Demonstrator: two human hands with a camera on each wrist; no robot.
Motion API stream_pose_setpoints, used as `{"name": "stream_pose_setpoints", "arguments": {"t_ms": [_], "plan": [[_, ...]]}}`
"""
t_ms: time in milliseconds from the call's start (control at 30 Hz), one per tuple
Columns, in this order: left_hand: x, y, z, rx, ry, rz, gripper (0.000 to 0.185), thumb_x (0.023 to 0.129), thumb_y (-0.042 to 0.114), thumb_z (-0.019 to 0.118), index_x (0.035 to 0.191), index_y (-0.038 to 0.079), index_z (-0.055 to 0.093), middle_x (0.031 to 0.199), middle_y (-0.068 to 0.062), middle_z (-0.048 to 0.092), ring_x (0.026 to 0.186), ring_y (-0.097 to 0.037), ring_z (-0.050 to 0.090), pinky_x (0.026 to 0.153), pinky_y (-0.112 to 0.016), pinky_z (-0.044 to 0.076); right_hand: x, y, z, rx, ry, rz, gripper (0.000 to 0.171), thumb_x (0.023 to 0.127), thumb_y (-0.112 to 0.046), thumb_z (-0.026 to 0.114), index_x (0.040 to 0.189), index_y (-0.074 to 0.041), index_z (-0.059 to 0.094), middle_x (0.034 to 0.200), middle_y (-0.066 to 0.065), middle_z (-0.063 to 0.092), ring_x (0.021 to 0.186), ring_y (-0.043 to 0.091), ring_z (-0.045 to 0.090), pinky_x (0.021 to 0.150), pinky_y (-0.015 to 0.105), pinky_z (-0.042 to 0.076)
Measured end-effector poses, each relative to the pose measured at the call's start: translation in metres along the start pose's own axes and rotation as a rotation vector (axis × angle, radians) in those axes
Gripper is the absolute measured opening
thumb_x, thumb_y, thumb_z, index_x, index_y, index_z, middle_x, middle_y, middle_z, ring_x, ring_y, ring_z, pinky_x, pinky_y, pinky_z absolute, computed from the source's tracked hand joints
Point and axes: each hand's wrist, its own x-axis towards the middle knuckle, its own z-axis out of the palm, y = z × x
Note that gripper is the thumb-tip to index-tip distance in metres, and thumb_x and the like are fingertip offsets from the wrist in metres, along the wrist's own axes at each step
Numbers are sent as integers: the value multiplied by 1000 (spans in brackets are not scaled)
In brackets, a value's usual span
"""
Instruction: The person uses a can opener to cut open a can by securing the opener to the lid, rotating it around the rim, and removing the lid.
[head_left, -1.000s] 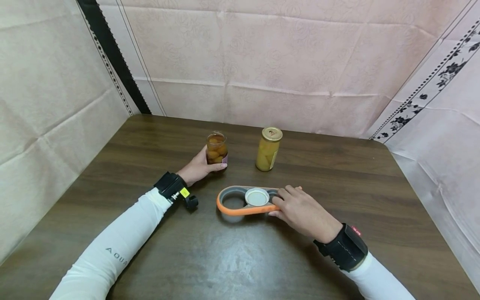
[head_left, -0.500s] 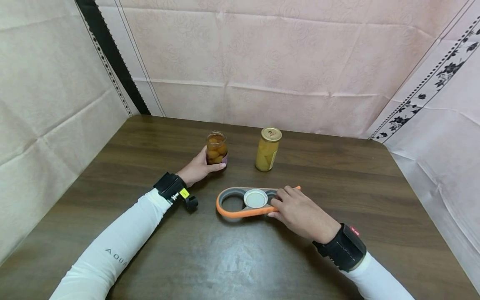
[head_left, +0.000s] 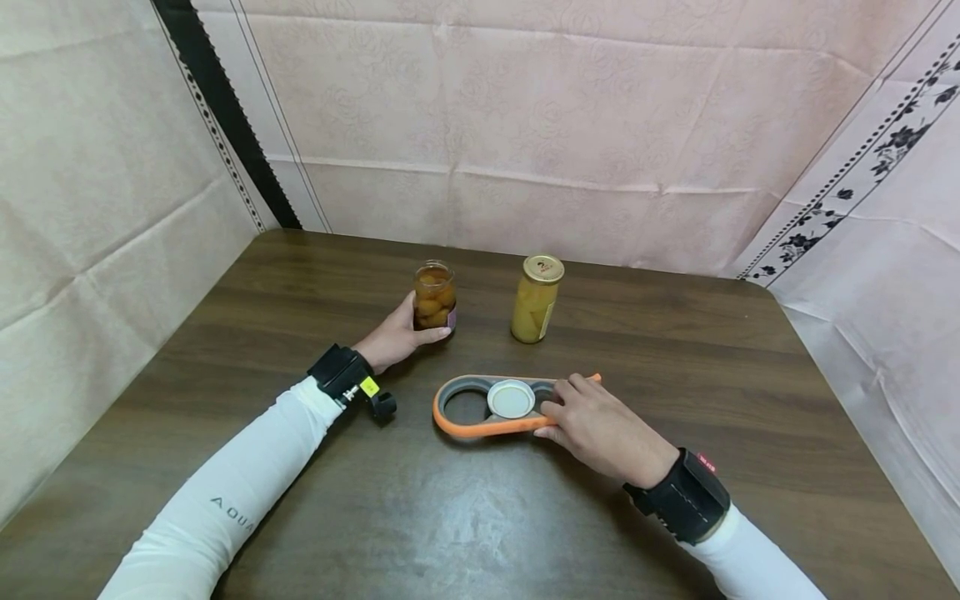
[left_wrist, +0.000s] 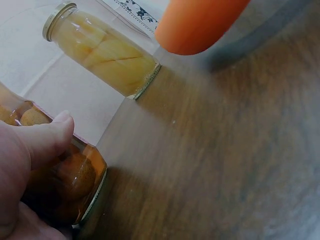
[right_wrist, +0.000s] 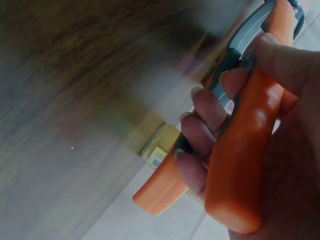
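From the head camera I see my left hand wrapped round the open jar of amber fruit, thumb on its near face, the jar upright on the wooden table. At about 3 o'clock from it, near but apart, stands the tall capped jar of yellow fruit with its gold lid on. At 6 o'clock from the two jars lies the orange jar opener, flat on the table, with a white lid sitting in its middle ring. My right hand grasps the opener's 3 o'clock end, fingers curled over the top and thumb along the near edge.

On the left wrist camera my thumb presses against the glass of the open jar, so that hand is clasped on it. The capped jar shows at 12 o'clock, and the opener's orange tip pokes in at 1 o'clock.

On the right wrist camera my fingers hook into the grey inner rim of the opener and my thumb lies on its orange band. A bit of the capped jar's label peeks out behind, at 9 o'clock from my fingers.
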Motion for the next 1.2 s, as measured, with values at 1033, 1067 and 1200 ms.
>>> {"name": "stream_pose_setpoints", "arguments": {"t_ms": [1033,1067,1200], "plan": [[-5,2,1,41,13,4,76,99,18,66,159,12,20,159,-14,38,149,-31,35,126,-51,23,0,-3,6,42,-2,23,21,98,-36,67,90,-17,68,87,0,55,88,20,51,80,36,45],[-5,3,1,41,14,1,76,99,18,67,159,12,20,159,-14,37,149,-31,34,126,-51,23,0,-3,7,41,0,25,20,98,-36,67,90,-17,69,88,1,55,88,21,51,81,36,45],[-5,4,0,41,21,-10,77,99,18,67,159,13,20,159,-14,37,150,-31,34,126,-50,23,0,-4,7,44,-11,41,20,98,-35,67,93,-15,71,90,2,57,90,21,51,83,38,46]]}}
